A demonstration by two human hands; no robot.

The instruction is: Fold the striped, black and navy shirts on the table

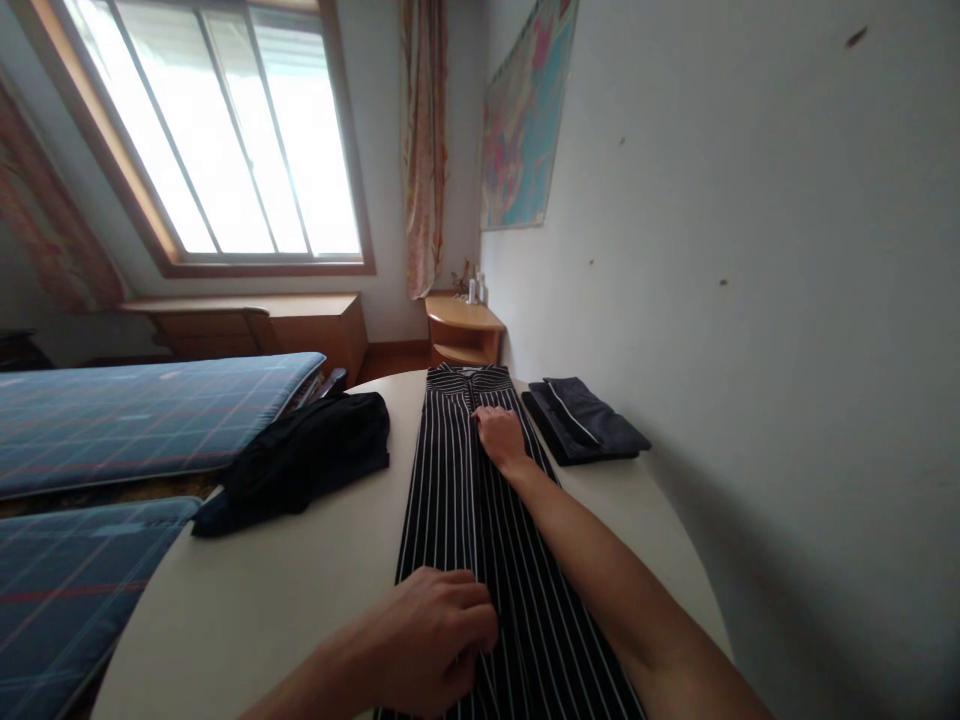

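A black garment with white stripes (442,480) lies lengthwise on the round, pale table (300,590), running from the far edge down past the bottom of the view. My right hand (500,436) is closed on the garment near its far end, close to the middle line. Nearer to me, my left hand (439,635) has its fingers curled together at the garment's middle, pinching the striped cloth. Both hands are on top of the fabric.
Crumpled black cloth (307,455) hangs over the table's left edge. Folded dark clothes (585,420) lie at the right, near the wall (735,350). Beds with blue plaid covers (150,420) stand left. A small corner shelf (465,315) is beyond the table.
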